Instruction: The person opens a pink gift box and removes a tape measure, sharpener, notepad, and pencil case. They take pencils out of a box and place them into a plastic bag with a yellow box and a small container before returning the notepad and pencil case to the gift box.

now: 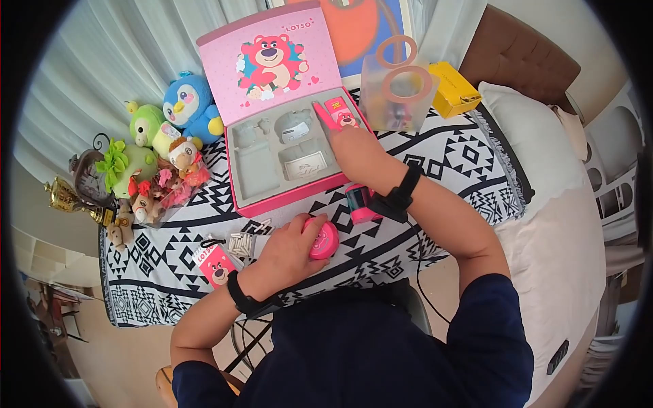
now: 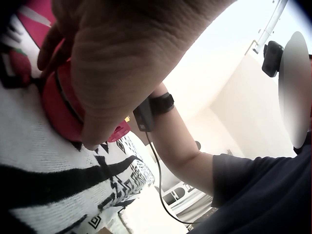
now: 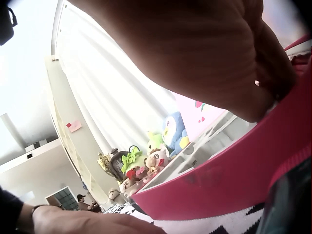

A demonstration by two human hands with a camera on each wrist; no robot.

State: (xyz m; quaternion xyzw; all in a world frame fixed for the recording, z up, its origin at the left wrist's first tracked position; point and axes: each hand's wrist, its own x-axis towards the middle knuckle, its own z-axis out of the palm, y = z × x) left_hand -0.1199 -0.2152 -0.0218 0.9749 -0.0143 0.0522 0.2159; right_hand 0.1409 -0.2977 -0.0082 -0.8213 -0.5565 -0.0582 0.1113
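Note:
My left hand [image 1: 289, 248] grips a round pink case [image 1: 324, 240] with a bear face on its lid, low over the patterned cloth. In the left wrist view, the fingers and thumb wrap the red-pink side of that case [image 2: 61, 109]. My right hand [image 1: 360, 155] reaches over the right rim of an open pink gift box [image 1: 292, 197] printed LOTSO inside its lid. Its fingers bend down at the lower end of a pink bear-printed packet [image 1: 338, 112] in the right compartment; the fingertips are hidden, so I cannot tell whether they pinch it.
Beside the right forearm stands a pink item with a dark window [image 1: 359, 202]. A pink bear card [image 1: 219, 266] and a clear pack of small white sticks [image 1: 241, 245] lie left. Plush toys [image 1: 192, 102] and a gold trophy [image 1: 62, 196] crowd the left; a translucent bag [image 1: 388, 88] and yellow box [image 1: 452, 90] stand right.

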